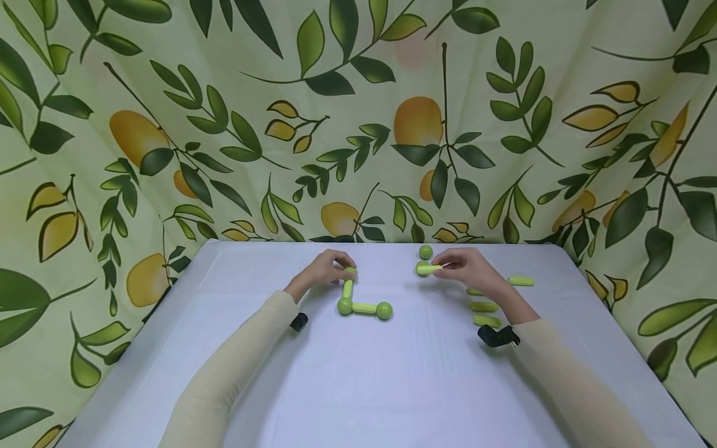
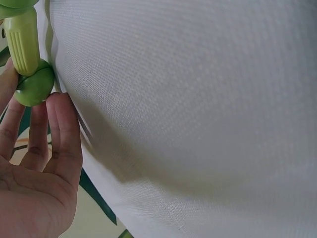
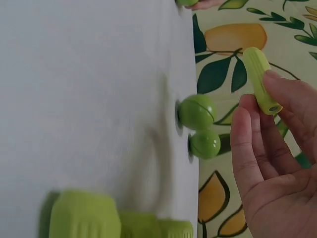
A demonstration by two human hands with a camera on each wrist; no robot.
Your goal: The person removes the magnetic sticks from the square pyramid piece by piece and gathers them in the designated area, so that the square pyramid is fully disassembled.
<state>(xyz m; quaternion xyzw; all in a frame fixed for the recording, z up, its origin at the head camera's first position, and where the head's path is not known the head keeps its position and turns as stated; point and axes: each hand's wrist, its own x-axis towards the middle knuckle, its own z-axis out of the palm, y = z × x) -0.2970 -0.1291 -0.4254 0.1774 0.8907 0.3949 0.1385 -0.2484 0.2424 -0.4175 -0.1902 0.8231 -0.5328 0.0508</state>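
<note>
My left hand grips a green ball between thumb and fingertips. That ball sits on the end of a ribbed yellow-green rod, which joins a corner ball. From the corner, a second rod runs right to an end ball, making an L. My right hand pinches a loose ribbed rod, raised over the table with a small round spot on its end. Beyond it, two loose green balls stand close together; the held rod partly covers one in the head view.
Several loose rods lie in a column under and beside my right forearm, and another rod lies farther right. A white cloth covers the table. A leaf-and-fruit patterned curtain hangs along the back and sides.
</note>
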